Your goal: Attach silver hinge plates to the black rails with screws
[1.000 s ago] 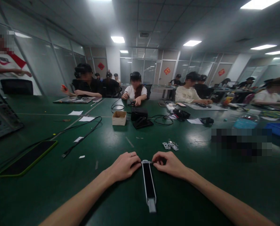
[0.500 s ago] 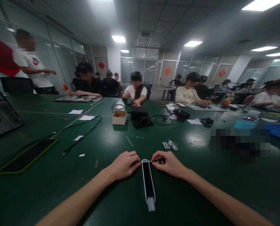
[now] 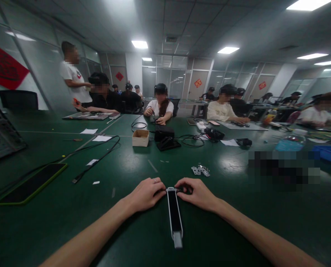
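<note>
A long, narrow piece with a white frame and a black middle [image 3: 175, 211] lies on the green table, a grey-white tab at its near end. At the far end's left corner, the fingertips of my left hand [image 3: 148, 194] are pinched together; a ring is on one finger. My right hand [image 3: 197, 193] is curled at the opposite corner, thumb and fingers close about a small dark part too small to name. Beyond my hands sits a small heap of perforated metal plates [image 3: 201, 170].
A green-edged black panel [image 3: 32, 184] and a black cable [image 3: 97, 163] lie left. Ahead stand a small open box [image 3: 140, 138] and a black device [image 3: 164, 134]. At right are a clear container [image 3: 290, 144] and blue tray [image 3: 329, 155]. Several people sit around; a person [image 3: 75, 78] stands left.
My right hand's fingers have shifted slightly left, nearer the far end of the white-framed piece. My left hand stays put. The standing person at left has moved rightward.
</note>
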`<action>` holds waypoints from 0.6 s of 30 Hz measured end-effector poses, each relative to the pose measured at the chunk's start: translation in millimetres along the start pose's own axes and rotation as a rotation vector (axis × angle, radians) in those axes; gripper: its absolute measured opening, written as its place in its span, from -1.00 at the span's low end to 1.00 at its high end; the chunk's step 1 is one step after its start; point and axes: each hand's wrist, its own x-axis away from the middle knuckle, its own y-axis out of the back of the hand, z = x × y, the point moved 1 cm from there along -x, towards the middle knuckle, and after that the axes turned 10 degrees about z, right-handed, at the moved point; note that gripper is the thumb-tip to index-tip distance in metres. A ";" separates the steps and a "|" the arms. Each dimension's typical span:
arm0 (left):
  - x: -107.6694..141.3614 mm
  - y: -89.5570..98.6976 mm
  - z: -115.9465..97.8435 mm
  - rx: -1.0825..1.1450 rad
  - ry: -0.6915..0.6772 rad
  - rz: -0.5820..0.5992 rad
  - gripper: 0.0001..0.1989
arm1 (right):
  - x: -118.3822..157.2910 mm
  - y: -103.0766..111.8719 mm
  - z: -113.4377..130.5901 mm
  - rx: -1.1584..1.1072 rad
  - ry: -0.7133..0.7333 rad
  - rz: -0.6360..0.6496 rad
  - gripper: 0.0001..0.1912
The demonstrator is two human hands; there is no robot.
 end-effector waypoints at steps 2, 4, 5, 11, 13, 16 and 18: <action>-0.1 0.2 -0.1 0.003 0.002 0.004 -0.86 | -0.3 -0.1 0.9 0.013 0.009 0.002 -0.79; -0.1 0.5 -0.4 0.005 0.004 0.007 -0.85 | -0.7 -0.4 2.0 0.026 0.008 -0.004 -0.81; -0.1 0.6 -0.5 0.006 0.002 0.005 -0.85 | -0.9 -0.6 2.5 0.032 0.007 -0.012 -0.83; 0.0 -0.9 0.6 -0.004 0.005 0.001 -0.85 | -0.6 -0.8 1.2 0.044 0.042 -0.031 -0.82; -0.2 -1.3 1.0 -0.006 0.010 0.002 -0.86 | -0.2 -0.4 0.2 0.043 0.048 -0.034 -0.81; -0.4 -0.8 1.0 -0.002 0.019 0.010 -0.86 | 0.0 0.2 0.1 0.048 0.052 -0.025 -0.81; -0.4 0.2 0.2 0.004 0.020 0.021 -0.86 | 0.1 0.5 0.7 0.054 0.054 -0.017 -0.81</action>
